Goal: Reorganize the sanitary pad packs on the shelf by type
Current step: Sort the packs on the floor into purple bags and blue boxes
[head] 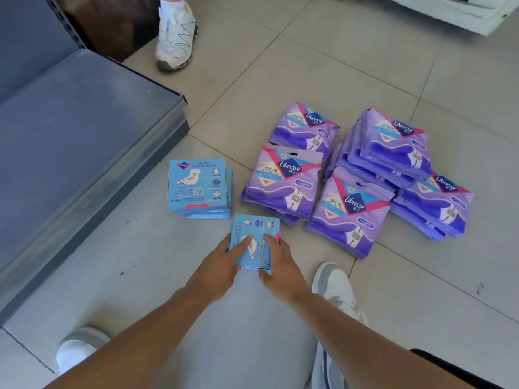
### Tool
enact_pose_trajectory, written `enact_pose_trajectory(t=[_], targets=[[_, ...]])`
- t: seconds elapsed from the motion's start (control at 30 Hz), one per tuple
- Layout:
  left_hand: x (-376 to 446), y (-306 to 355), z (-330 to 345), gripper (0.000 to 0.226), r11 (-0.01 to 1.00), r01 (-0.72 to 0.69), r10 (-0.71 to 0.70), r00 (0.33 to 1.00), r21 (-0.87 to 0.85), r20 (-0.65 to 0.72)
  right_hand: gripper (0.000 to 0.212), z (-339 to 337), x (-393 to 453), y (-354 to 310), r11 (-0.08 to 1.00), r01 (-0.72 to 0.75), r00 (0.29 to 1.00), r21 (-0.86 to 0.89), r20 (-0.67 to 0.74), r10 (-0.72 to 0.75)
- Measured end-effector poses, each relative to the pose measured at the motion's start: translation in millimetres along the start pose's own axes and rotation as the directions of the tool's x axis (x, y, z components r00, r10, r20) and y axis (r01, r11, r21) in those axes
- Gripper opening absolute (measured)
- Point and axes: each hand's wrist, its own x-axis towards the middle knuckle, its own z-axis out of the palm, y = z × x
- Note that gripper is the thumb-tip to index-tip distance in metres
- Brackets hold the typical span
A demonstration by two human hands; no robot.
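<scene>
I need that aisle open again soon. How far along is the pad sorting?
Done: the packs are off the shelf and split by type on the floor, purple packs in several stacks and a blue stack beside them. In hand: the left hand and right hand hold a few more blue packs near that stack. Left: nothing is back on the shelf part in view.
</scene>
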Motion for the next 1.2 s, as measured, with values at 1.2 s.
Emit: enact_pose_trajectory(t=[1.2], targets=[[-440, 86, -415, 0.045, 0.814, 0.522, -0.223, 0.686, 0.254, -0.693, 0.043, -167, -194, -491, 0.640, 0.576, 0.730, -0.509, -0.033, -0.683]])
